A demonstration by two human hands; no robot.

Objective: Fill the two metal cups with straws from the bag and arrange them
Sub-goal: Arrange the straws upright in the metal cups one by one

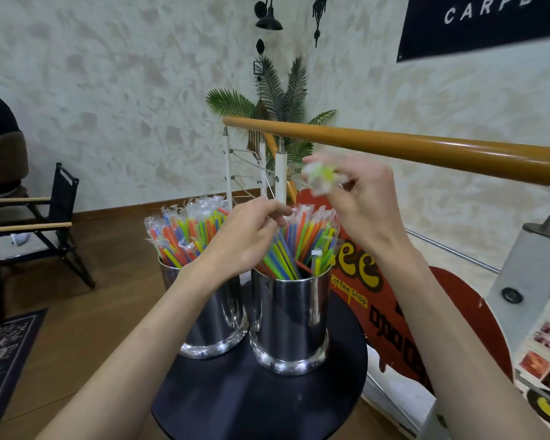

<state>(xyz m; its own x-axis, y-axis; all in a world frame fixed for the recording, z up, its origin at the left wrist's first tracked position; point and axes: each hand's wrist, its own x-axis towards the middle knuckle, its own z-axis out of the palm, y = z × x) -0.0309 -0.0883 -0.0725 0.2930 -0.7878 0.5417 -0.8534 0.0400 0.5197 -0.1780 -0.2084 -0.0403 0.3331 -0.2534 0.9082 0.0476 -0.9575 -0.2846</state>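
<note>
Head view: two metal cups side by side on a round dark table (235, 392), left cup (210, 315) packed with wrapped coloured straws (188, 230), right cup (291, 322) holding a looser bunch (302, 242). Left hand (245, 239) over the right cup's straws, fingertips pinching one near its top. Right hand (362, 201) raised above, clutching a blurred wrapped straw bundle (319, 177). Wooden handrail (426, 144) beyond.

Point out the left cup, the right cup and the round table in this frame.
left cup (218, 325): head view, on its shiny side wall.
right cup (291, 315): head view, on the middle of its front wall.
round table (223, 398): head view, on the bare dark top in front of the cups.
</note>
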